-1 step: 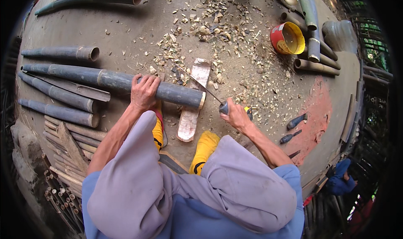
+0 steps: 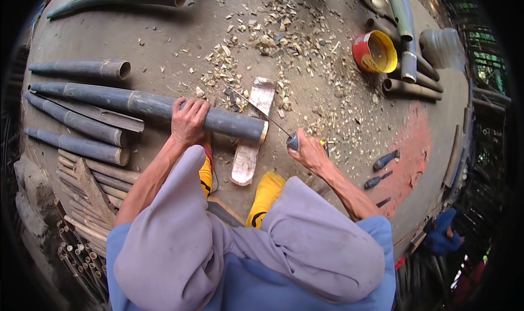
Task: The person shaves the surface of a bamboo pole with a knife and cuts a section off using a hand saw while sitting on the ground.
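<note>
My left hand [image 2: 189,120] is wrapped over a thick dark bamboo pole [image 2: 240,123] from above. The pole stretches away to the left, and its pale cut end lies across a worn wooden block [image 2: 245,161]. Just right of that end, my right hand [image 2: 310,150] is closed round the dark handle of a long-bladed knife [image 2: 279,126]. Its thin blade, seen nearly edge-on, slants up and left past the pole's far side, over the block. Whether the blade touches the bamboo I cannot tell.
Pale wood chips [image 2: 267,41] are scattered beyond the block. More bamboo poles [image 2: 76,121] lie at the left. A red and yellow bucket [image 2: 374,52] stands far right. Dark-handled tools [image 2: 386,159] lie by a reddish patch. My yellow-socked foot [image 2: 265,199] is near the block.
</note>
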Tool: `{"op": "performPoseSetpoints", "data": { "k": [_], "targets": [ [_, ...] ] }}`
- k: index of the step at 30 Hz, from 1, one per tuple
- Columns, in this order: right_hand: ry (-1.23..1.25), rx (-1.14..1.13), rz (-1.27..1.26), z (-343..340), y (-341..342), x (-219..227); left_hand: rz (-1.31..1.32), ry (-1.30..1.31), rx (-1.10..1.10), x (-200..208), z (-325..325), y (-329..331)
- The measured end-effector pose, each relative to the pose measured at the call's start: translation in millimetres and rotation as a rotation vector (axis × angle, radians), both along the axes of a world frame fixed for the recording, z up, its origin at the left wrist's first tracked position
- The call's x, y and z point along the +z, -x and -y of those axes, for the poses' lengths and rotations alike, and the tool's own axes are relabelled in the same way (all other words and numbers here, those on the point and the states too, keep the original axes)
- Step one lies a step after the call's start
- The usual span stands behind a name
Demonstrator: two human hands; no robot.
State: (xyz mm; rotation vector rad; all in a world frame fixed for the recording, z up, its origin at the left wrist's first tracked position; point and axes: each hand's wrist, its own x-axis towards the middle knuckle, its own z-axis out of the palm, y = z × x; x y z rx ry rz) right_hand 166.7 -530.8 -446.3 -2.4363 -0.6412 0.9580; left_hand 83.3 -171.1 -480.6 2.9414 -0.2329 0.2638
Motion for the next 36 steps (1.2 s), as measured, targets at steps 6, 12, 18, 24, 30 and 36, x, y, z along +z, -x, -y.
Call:
{"op": "performPoseSetpoints", "data": {
  "k": [6, 12, 18, 24, 30, 36],
  "targets": [
    [-0.616, -0.090, 0.247, -43, 10, 79, 0.097, -0.051, 0.079, 1, 3, 17],
    [-0.157, 0.030, -0.010, -16, 8, 31, 0.150, -0.049, 0.063, -5, 5, 13],
    [-0.401, 0.001, 0.216, -13, 15, 26, 0.191, -0.052, 0.091, -7, 9, 11],
    [-0.308, -0.056, -0.001, -23, 8, 46, 0.235, -0.057, 0.076, -15, 6, 16],
    [-0.132, 0.024, 0.008, -8, 4, -2, 0.232, -0.083, 0.063, -12, 8, 12],
    [-0.184, -0.009, 0.044, -17, 10, 32, -0.546, 0.041, -0.064, 36, -14, -20]
  ]
}}
